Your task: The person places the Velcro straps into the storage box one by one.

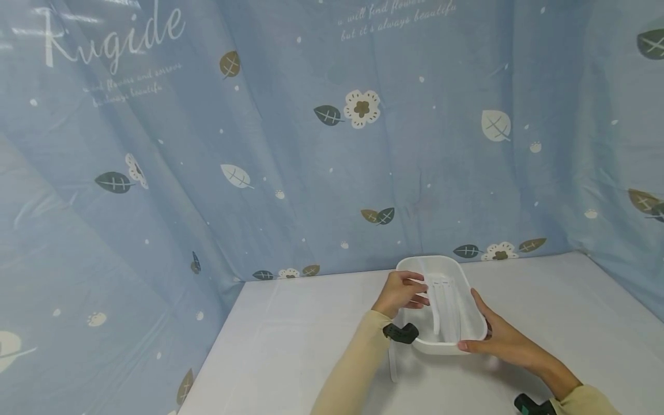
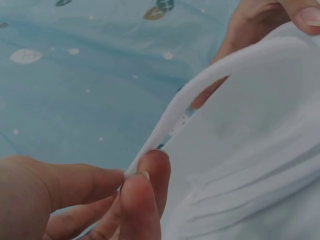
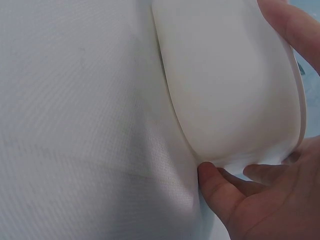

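A smooth white tray (image 1: pixel 441 348) with rounded corners stands tilted near the back of the table. My right hand (image 1: pixel 503 340) grips its near right corner, thumb on the rim. The right wrist view shows that hand's fingers (image 3: pixel 225 197) against the outer wall of the tray (image 3: pixel 230 90). My left hand (image 1: pixel 399 295) is over the tray's left side, fingers bent inward. In the left wrist view, its thumb and fingertips (image 2: pixel 140 200) meet beside a white edge. Whether they pinch anything is unclear. Long white ridges (image 1: pixel 451 311) run along the tray's inside; I cannot tell whether they are loose pieces.
A white cloth-covered table (image 1: pixel 306 340) spreads below, with a blue patterned curtain (image 1: pixel 290 144) behind and around it. A thin white strip (image 1: pixel 392 363) shows below my left wrist. Dark wrist devices (image 1: pixel 400 333) are worn on both arms.
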A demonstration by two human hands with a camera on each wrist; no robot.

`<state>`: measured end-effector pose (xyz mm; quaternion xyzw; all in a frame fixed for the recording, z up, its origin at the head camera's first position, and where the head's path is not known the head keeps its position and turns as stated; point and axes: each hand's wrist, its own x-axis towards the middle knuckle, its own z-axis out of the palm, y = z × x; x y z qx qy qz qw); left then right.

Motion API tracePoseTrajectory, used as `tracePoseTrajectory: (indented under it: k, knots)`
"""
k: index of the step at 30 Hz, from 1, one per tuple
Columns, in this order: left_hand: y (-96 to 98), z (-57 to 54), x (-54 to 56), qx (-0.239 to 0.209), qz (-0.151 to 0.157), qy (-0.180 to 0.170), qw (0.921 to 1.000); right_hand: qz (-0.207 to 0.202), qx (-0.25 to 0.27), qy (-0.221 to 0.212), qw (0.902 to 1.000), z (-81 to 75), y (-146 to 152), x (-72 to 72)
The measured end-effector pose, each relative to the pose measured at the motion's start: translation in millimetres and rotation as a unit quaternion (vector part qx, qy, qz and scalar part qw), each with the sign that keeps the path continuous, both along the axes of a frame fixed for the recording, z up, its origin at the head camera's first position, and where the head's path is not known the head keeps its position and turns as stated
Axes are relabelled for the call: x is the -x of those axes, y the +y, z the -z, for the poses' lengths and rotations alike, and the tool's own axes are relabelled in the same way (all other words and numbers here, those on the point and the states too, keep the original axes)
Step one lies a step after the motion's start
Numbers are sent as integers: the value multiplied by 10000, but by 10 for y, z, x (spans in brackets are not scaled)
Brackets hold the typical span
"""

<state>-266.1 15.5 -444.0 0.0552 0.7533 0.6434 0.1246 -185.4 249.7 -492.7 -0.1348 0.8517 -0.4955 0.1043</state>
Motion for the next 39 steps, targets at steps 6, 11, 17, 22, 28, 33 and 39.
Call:
tracePoseTrajectory:
  k: [6,11,17,22,28,33,39]
  knots:
    - [88,15,-11,72,35,-14,10000,22,28,83,10000,-7,2,-2]
    - [145,49,-8,27,70,-103,9999,-13,6,40,10000,6,5,-5]
    - [191,70,-11,9,112,-149,9998,-50,45,-29,10000,12,15,4]
    - [230,71,-11,25,133,-196,9997,-63,113,22,9999,13,17,12]
    - [266,67,-18,274,157,-168,9994,-80,159,11,9998,7,19,9]
    - [290,65,-25,383,120,-187,9990,-64,119,-1,9999,6,26,9]
    - [312,68,-29,559,109,-202,9982,-67,135,-49,9999,25,23,17]
